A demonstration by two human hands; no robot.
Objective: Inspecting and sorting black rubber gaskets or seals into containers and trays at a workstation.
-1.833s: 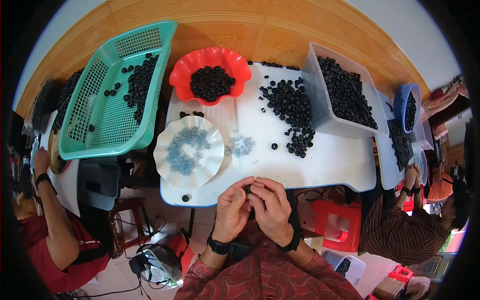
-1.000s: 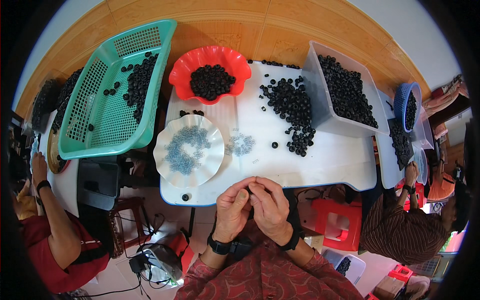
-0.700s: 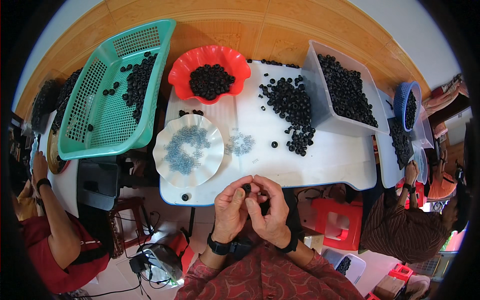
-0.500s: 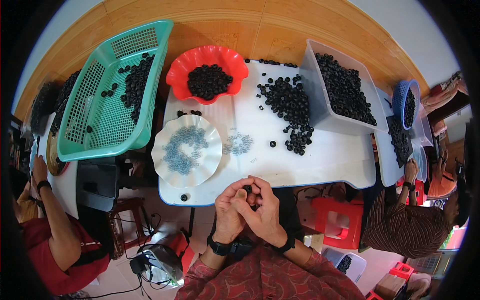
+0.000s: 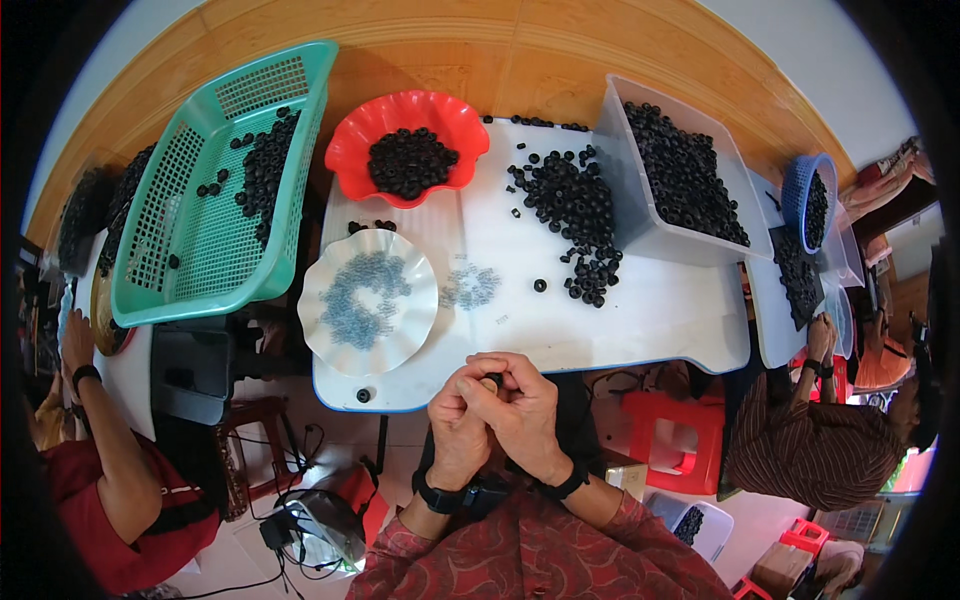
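Observation:
My left hand point(image 5: 456, 432) and my right hand point(image 5: 527, 425) are pressed together at the table's near edge, fingers curled around a small black round part point(image 5: 494, 379). Only a bit of that part shows between the fingertips; the rest is covered. Beyond my left hand stands a white wavy-rimmed plate point(image 5: 421, 335) with many tiny clear bluish pieces in it. More such clear pieces point(image 5: 471, 286) lie on the table beside it. One black part point(image 5: 363, 395) rests alone near the front left edge. A loose pile of black parts point(image 5: 570, 200) spreads across the table's middle.
A red wavy bowl point(image 5: 343, 165) and a translucent bin point(image 5: 655, 235) hold black parts at the back. On the left is a green mesh basket point(image 5: 180, 285). A red stool point(image 5: 650, 410) stands right. People sit at both sides, one in a striped shirt point(image 5: 810, 445).
My hands have closed more tightly together, and the right thumb and fingers now cover more of the black part. The view has shifted slightly.

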